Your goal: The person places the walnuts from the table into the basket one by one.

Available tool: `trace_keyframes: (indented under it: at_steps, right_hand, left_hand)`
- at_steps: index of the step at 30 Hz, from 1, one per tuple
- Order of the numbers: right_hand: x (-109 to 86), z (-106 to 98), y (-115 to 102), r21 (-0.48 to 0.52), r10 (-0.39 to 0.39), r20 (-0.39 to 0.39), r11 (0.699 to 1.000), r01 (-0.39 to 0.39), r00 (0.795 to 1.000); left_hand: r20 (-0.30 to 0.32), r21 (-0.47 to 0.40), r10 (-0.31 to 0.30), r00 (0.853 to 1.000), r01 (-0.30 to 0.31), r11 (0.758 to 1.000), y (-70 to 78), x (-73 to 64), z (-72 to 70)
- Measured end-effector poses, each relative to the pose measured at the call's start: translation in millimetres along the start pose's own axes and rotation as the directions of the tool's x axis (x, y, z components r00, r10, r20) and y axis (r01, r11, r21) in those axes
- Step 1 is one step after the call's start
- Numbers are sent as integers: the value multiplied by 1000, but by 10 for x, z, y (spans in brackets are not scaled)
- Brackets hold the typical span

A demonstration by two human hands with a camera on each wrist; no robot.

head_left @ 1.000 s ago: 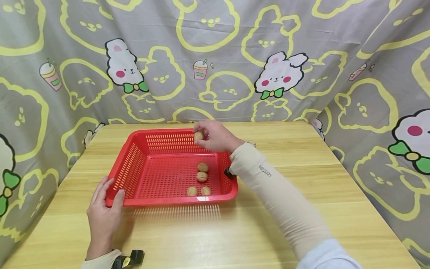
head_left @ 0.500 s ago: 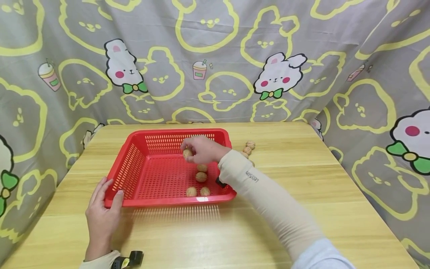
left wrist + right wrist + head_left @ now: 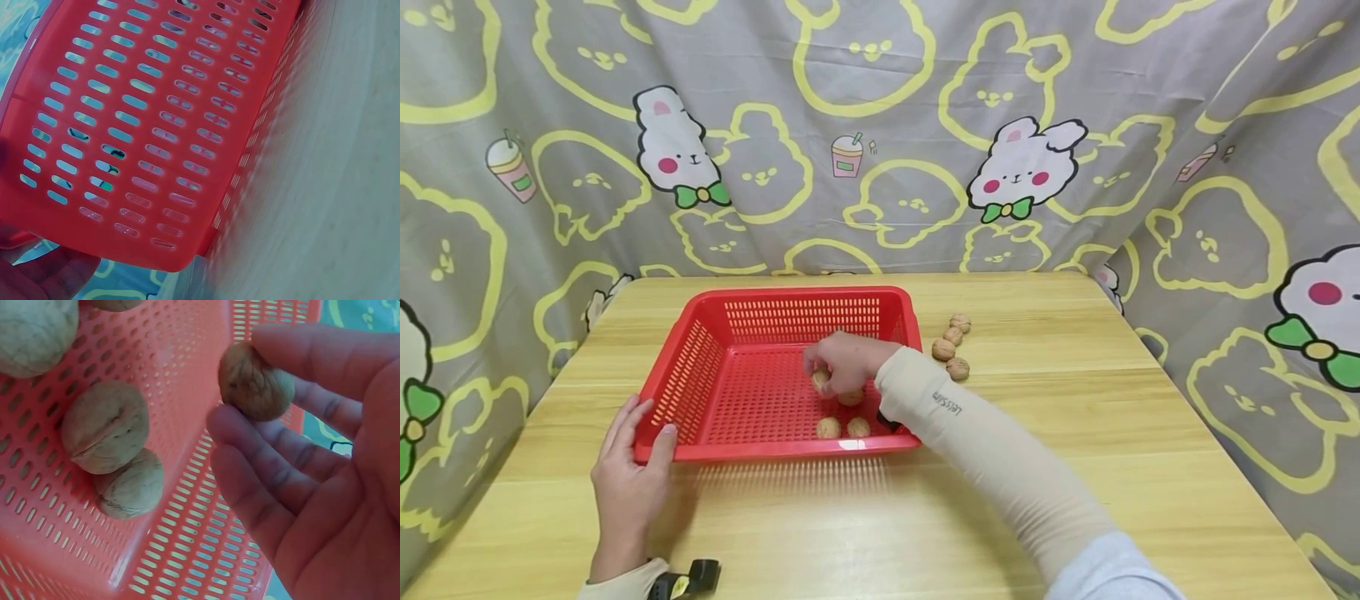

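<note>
A red plastic basket (image 3: pixel 737 452) with slotted walls stands on the wooden table. At its near left corner my left hand (image 3: pixel 631 483) holds the rim, thumb over the front edge and fingers along the side. Low inside the basket, my right hand (image 3: pixel 846 360) pinches a walnut (image 3: pixel 256 381) between thumb and fingertips. Two walnuts lie by the front wall, one a left walnut (image 3: pixel 828 428) and the other a right walnut (image 3: pixel 858 427). Another walnut (image 3: pixel 850 398) shows partly beneath the right hand, which hides what lies behind it.
Several walnuts (image 3: pixel 943 349) lie in a crooked row on the table, just right of the basket. A grey patterned curtain (image 3: pixel 917 150) hangs behind and along both sides of the table (image 3: pixel 1075 417).
My right hand has carried its walnut from above the far right rim left and down into the basket. The walnuts right of the basket have come into sight. My left hand stays at the corner.
</note>
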State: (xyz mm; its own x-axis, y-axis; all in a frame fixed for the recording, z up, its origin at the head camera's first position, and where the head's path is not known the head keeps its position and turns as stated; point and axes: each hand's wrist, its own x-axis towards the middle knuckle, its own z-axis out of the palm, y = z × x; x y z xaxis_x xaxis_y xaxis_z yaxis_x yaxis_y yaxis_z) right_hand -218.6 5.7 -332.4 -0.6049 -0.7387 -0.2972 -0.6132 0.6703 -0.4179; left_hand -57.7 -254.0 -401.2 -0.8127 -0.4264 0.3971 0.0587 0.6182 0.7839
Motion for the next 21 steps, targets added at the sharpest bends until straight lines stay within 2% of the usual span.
trace_keyframes:
  at_steps: [10, 14, 21]
  right_hand:
    - [-23, 33, -37, 4, 82, 139, 996, -84, 987]
    - [-37, 37, -33, -25, 74, 161, 997, -71, 984]
    - [-67, 65, -28, 31, 79, 203, 996, -87, 976]
  left_hand:
    - [3, -7, -3, 1000, 3, 1000, 28, 2, -8]
    - [5, -5, -6, 1000, 6, 1000, 35, 4, -11]
    - [-4, -12, 13, 1000, -13, 1000, 22, -2, -2]
